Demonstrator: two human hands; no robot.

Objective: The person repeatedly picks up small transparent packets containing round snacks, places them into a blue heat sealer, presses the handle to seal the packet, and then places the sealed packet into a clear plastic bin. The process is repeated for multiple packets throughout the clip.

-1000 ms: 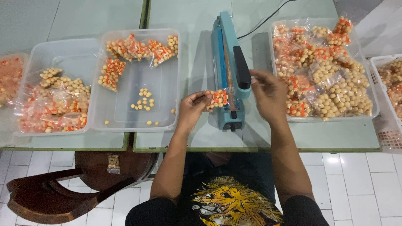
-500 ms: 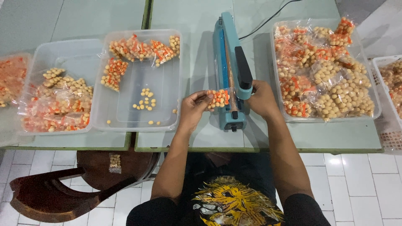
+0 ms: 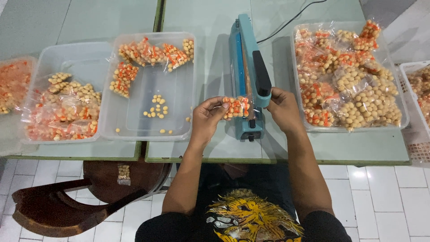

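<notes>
One snack bag (image 3: 236, 107) at one blue sealer (image 3: 245, 76).
Your left hand (image 3: 207, 117) pinches the bag; your right hand (image 3: 283, 107), at its 3 o'clock, grips the sealer's handle.

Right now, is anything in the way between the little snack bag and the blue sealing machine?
Nothing visible is. The left hand holds the small snack bag with its end already lying across the blue sealer. The right hand rests on the sealer's black handle.

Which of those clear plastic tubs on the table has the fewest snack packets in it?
The middle tub, just left of the blue sealer: packets only along its far edge, loose balls on its bare floor. The others are heaped.
</notes>
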